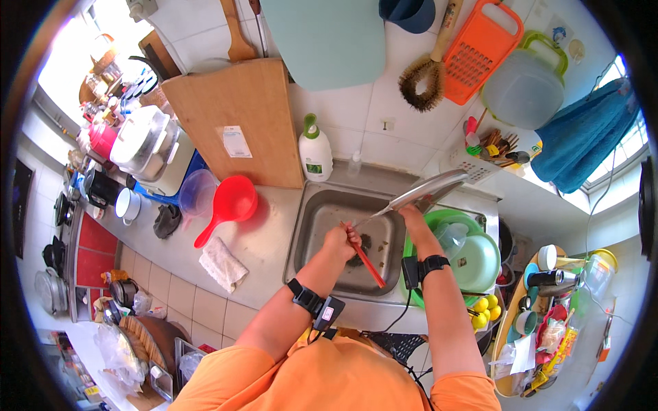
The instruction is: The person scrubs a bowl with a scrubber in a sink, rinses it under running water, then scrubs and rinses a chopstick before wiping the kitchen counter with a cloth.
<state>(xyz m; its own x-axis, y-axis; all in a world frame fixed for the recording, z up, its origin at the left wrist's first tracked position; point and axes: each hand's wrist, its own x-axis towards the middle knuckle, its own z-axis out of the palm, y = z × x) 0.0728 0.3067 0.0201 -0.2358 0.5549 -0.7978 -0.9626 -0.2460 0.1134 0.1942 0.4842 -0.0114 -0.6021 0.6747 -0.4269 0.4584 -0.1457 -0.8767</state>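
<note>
Over the stainless-steel sink basin (321,221), my left hand (340,240) is closed around a few thin red sticks, seemingly chopsticks (371,268). They slant down toward the basin's near right side. A metal faucet (429,189) reaches in from the right, and what looks like a thin stream of water runs from its tip toward my left hand. My right hand (410,215) is at the faucet, its fingers mostly hidden behind the spout, so its grip is unclear. Dark scraps (366,241) lie around the drain.
Right of the sink, a green basin (408,251) holds a pale green bowl (475,262). On the left counter lie a red ladle (236,198) and a white cloth (223,264). A wooden board (241,113) and a white pump bottle (315,154) stand behind.
</note>
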